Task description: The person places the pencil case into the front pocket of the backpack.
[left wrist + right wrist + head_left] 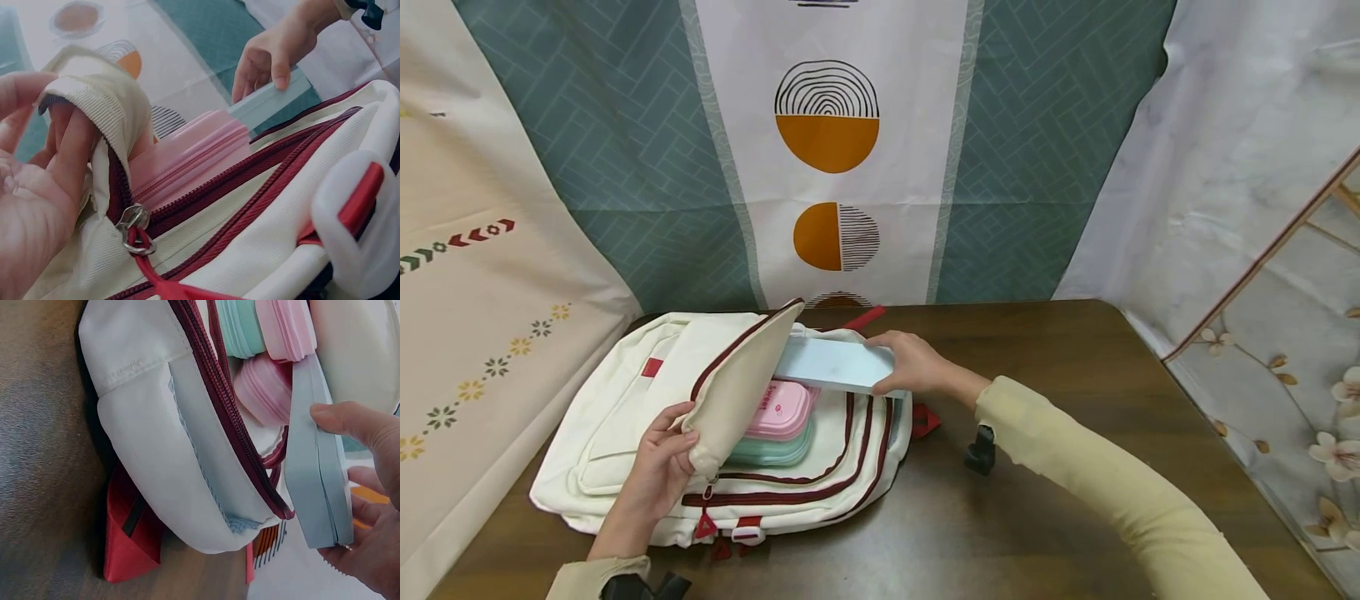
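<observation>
A cream backpack [625,400] with dark red zippers lies on its back, its front pocket unzipped. My left hand [662,458] grips the edge of the pocket flap [737,392] and holds it raised; in the left wrist view the fingers curl round the fabric. My right hand [910,362] holds a flat light blue box [835,362] by its right end, thumb on the near side and fingers on the far side. The box's left end reaches behind the flap. Inside the pocket, a pink case [781,410] with lettering lies over a mint green case [775,450].
The backpack rests on a dark wooden table [1037,517]. Patterned cloths [1030,150] hang behind and at both sides. A red zipper pull [706,525] dangles at the pocket's near corner, and a red strap end [925,421] sticks out at the right.
</observation>
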`<state>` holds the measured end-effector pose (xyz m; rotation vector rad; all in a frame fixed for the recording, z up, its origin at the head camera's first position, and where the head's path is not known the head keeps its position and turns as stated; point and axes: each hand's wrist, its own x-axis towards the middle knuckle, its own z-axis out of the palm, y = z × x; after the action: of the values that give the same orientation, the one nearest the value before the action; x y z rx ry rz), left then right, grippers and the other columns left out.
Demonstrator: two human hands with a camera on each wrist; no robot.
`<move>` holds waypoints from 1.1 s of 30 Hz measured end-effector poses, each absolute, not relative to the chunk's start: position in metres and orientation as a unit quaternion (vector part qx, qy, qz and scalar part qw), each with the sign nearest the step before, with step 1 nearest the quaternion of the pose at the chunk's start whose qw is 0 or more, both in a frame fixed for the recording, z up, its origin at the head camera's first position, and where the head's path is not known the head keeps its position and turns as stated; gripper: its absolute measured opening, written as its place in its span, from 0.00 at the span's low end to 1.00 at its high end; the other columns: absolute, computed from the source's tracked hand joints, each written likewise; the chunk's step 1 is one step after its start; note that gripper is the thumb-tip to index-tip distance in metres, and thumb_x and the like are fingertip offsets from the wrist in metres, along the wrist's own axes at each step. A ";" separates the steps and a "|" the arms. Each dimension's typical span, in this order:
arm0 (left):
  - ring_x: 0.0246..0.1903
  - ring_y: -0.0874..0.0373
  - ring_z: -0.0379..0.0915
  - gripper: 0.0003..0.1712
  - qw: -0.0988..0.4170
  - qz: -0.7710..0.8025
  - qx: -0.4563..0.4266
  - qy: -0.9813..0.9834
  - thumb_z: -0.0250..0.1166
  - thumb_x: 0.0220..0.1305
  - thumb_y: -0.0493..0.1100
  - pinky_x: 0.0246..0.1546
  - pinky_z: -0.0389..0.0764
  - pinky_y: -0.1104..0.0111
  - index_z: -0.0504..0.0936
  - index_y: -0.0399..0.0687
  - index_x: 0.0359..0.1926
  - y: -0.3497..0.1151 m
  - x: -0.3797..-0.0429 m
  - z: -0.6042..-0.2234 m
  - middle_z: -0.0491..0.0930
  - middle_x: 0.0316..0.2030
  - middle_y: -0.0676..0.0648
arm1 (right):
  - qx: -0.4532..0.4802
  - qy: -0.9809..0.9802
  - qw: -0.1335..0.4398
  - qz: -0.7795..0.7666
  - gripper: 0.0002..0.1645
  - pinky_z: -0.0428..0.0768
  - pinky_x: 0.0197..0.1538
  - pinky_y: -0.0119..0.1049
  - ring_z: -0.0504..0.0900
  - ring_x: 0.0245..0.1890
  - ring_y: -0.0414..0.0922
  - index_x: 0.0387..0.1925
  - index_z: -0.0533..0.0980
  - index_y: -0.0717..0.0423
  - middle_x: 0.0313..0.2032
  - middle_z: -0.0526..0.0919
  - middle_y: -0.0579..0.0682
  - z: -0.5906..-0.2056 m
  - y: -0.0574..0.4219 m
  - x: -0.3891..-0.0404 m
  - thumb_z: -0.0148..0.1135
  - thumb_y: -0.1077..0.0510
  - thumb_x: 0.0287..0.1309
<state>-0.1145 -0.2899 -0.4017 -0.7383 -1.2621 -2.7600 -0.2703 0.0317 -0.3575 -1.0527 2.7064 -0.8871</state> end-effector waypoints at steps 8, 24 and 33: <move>0.40 0.54 0.78 0.30 -0.050 -0.886 -0.278 -0.367 0.30 0.62 0.20 0.37 0.80 0.69 0.72 0.40 0.53 -0.295 -0.121 -0.404 0.76 0.40 0.43 | -0.358 0.886 0.056 -0.289 0.42 0.73 0.49 0.38 0.71 0.48 0.45 0.58 0.69 0.56 0.55 0.72 0.53 -0.359 0.017 -0.275 0.74 0.54 0.37; 0.40 0.55 0.77 0.30 -0.073 -0.884 -0.284 -0.364 0.32 0.62 0.20 0.37 0.80 0.70 0.73 0.41 0.54 -0.301 -0.125 -0.409 0.75 0.41 0.44 | -0.392 0.878 0.041 -0.271 0.41 0.73 0.47 0.35 0.72 0.45 0.45 0.57 0.70 0.57 0.51 0.74 0.53 -0.359 -0.023 -0.279 0.73 0.54 0.37; 0.40 0.56 0.77 0.30 -0.076 -0.880 -0.283 -0.374 0.32 0.62 0.21 0.37 0.80 0.70 0.73 0.42 0.54 -0.300 -0.126 -0.410 0.76 0.40 0.45 | -0.381 0.886 0.047 -0.261 0.42 0.71 0.52 0.37 0.71 0.49 0.45 0.59 0.68 0.56 0.53 0.73 0.53 -0.363 -0.038 -0.279 0.73 0.53 0.38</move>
<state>-0.1263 -0.3003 -0.4099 -0.9363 -1.2340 -2.9064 -0.2794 -0.0380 -0.3628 -1.1614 2.7017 -0.7969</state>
